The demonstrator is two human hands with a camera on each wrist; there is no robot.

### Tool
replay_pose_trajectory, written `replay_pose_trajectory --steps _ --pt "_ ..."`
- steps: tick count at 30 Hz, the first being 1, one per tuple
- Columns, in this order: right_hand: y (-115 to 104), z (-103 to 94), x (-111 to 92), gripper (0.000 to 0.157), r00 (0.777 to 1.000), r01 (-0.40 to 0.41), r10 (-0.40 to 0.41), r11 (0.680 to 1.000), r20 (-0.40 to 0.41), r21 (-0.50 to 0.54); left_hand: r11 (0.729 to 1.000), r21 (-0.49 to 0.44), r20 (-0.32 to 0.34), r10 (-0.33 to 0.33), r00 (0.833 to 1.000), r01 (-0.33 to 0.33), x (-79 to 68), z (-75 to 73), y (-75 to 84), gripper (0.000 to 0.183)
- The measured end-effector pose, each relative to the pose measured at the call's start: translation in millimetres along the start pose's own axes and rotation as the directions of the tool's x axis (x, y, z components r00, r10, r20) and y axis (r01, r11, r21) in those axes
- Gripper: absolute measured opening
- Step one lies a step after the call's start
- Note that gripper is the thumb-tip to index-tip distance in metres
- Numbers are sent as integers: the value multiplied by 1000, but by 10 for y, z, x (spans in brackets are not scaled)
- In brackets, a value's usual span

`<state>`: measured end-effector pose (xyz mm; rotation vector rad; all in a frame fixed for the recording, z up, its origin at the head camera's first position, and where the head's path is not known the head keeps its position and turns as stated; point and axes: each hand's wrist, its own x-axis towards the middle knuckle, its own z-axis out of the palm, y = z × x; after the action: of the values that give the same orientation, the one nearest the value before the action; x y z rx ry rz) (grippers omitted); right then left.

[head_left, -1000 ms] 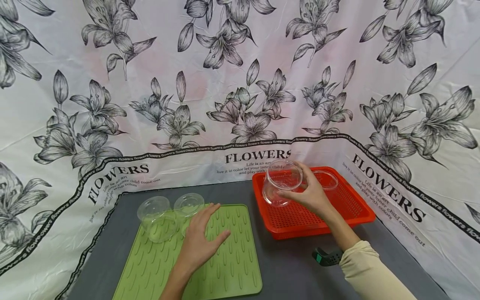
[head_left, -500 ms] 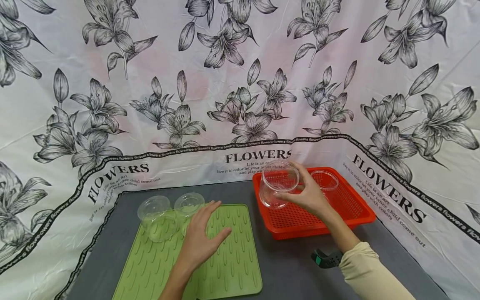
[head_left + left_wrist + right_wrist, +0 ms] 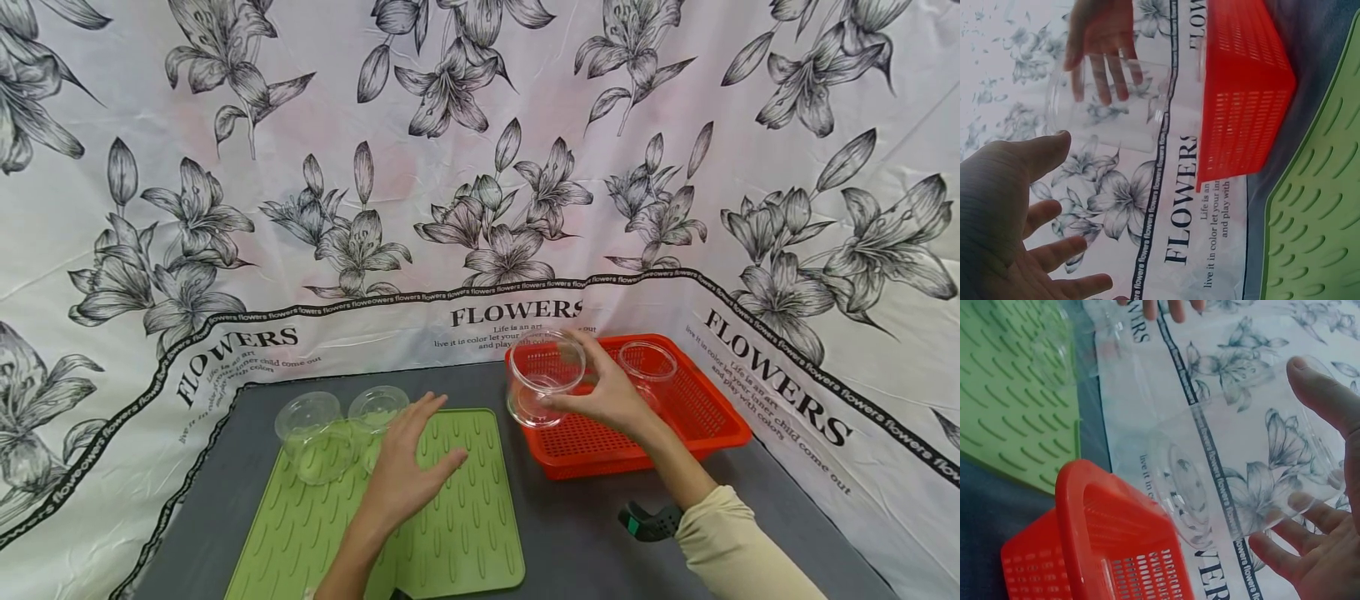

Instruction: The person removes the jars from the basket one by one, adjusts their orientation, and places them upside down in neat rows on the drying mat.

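Note:
A clear plastic tub (image 3: 534, 410) is in my right hand (image 3: 611, 400), gripped between thumb and fingers near its rim, over the left side of the red basket (image 3: 708, 421). In the right wrist view the tub (image 3: 1235, 456) appears above the basket's edge, its round base facing left. My left hand (image 3: 408, 467) is held over the green mat (image 3: 457, 517) with fingers extended and thumb spread, holding nothing. Left of it, two more clear tubs (image 3: 318, 454) stand at the mat's back-left corner, the nearer part of one hidden by that hand. Another clear tub (image 3: 649, 363) sits inside the basket.
The dark grey table (image 3: 581, 542) carries both the mat and the basket. A white curtain (image 3: 465, 250) printed with flowers and lettering closes off the back and both sides. A dark strap (image 3: 648, 523) with a green patch juts out beside my right cuff.
My right hand has carried the tub left and slightly down, toward the basket's left edge, uncovering more of the tub inside the basket. My left hand has shifted slightly right and up.

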<state>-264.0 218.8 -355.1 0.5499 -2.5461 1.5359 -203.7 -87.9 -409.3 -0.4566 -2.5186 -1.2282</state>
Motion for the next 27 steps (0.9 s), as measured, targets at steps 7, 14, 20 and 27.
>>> replay_pose_trajectory --steps 7,14,20,27 --pt "-84 51 -6 93 998 26 -26 1000 53 -2 1000 -25 18 -14 1000 14 0 8 58 73" --pt "-149 99 -20 95 993 34 -32 999 117 -15 1000 -12 21 -5 1000 5 16 14 78 77" --pt "-198 164 -35 94 978 80 -80 997 193 7 1000 -18 22 -5 1000 6 22 18 110 81" --pt "-236 235 -67 95 963 121 -111 992 246 -25 999 -32 21 18 1000 -18 27 7 141 88"
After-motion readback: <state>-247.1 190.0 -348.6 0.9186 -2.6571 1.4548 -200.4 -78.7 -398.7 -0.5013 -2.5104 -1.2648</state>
